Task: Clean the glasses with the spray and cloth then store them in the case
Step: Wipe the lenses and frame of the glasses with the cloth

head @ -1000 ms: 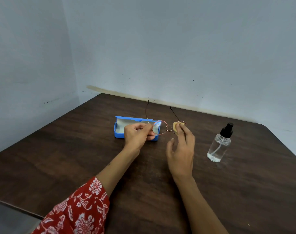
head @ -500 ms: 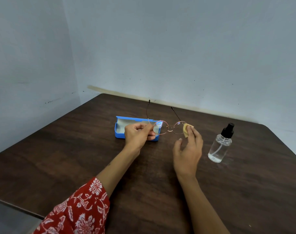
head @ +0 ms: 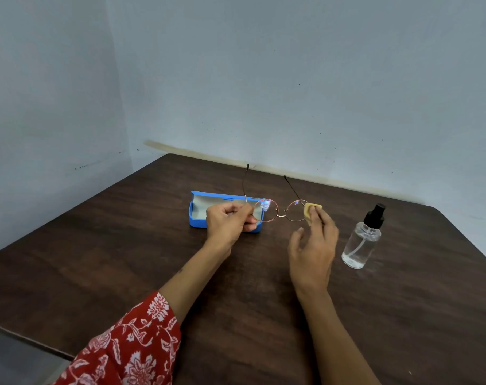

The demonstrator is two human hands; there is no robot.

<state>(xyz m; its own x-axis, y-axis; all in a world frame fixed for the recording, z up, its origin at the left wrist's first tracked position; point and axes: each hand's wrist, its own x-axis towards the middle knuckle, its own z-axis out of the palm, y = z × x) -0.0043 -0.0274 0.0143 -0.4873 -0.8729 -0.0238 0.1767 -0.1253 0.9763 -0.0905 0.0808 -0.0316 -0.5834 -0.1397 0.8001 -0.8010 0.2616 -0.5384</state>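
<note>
Left hand (head: pixel 230 222) pinches the glasses (head: pixel 277 212) at the left rim hinge, holding them above the table (head: pixel 125 245) with temples pointing away, presumably to steady the frame. Right hand (head: pixel 315 240) presses the yellow cloth (head: pixel 309 212) against the outer edge of the right lens, fingers extended. Open blue case (head: pixel 198 218) sits just behind the left hand for storing; spray bottle (head: pixel 362 240) stands apart at right.

A dark brown wooden counter (head: pixel 125 259) stands pushed into a corner. Pale blue-grey walls (head: pixel 291 79) rise behind it, marked with small dark specks and scuffs.
</note>
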